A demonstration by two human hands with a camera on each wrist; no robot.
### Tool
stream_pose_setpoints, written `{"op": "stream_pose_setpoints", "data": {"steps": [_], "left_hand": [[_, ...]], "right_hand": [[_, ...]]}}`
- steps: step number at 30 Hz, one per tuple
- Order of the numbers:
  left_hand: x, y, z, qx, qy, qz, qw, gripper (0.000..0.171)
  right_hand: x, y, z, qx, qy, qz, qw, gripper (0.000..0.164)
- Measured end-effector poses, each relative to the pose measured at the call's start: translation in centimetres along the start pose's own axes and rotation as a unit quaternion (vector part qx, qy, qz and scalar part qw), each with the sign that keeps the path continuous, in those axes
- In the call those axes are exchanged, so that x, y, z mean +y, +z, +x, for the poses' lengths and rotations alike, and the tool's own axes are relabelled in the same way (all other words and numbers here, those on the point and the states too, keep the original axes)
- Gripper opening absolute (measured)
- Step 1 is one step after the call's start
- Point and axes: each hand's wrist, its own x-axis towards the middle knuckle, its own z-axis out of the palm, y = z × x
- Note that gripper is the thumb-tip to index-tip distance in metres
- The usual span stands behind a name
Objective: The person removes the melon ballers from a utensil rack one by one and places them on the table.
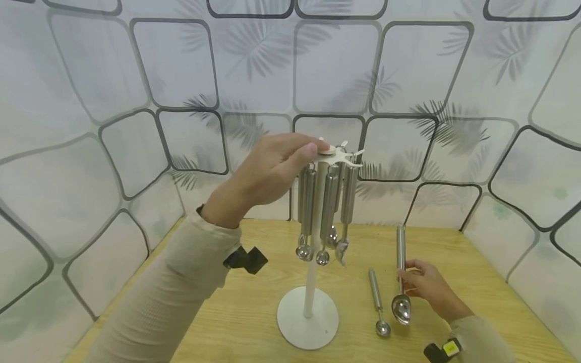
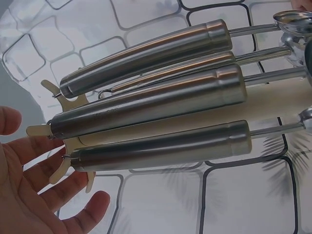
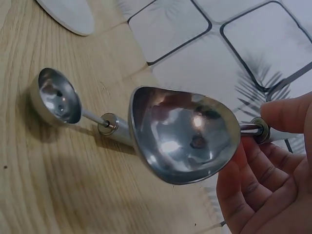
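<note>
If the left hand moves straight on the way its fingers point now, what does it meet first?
The left hand points right, fingertips already on the white hook disc atop the stand. Going on, it would probably push that disc, then the hanging steel handles below; depth is unclear.

Bright even light; soft shadows; glare on scoop bowl (image 3: 185, 134); fisheye-bent edges; sharp focus.

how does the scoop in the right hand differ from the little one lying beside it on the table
The big scoop has a wide oval bowl; the small scoop has a small round cup. The big scoop's handle is thicker and longer. The right hand grips the big scoop by its neck, while the small scoop lies untouched on the table. Both are shiny steel with bowls toward the camera.
</note>
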Motion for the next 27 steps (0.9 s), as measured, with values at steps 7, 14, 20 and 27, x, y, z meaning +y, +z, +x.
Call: {"op": "stream_pose_setpoints", "data": {"steps": [7, 14, 20, 27], "left_hand": [[0.1, 0.0, 0.0, -0.003, -0.004, 0.002, 1.0000, 0.036], [0.1, 0.0, 0.0, -0.005, -0.005, 0.003, 1.0000, 0.036], [0.1, 0.0, 0.0, -0.004, -0.003, 0.006, 1.0000, 0.036], [0.1, 0.0, 0.0, -0.004, -0.001, 0.008, 1.0000, 0.036]], "right_hand": [[1.2, 0.1, 0.1, 0.003, 0.021, -0.002, 1.000, 0.040], [2.1, 0.0, 0.1, 0.000, 0.044, -0.014, 0.999, 0.041], [2.7, 0.3, 0.0, -0.004, 0.059, -0.030, 0.998, 0.042], [3.5, 0.6, 0.2, -0.009, 0.070, -0.039, 0.997, 0.040]]}}
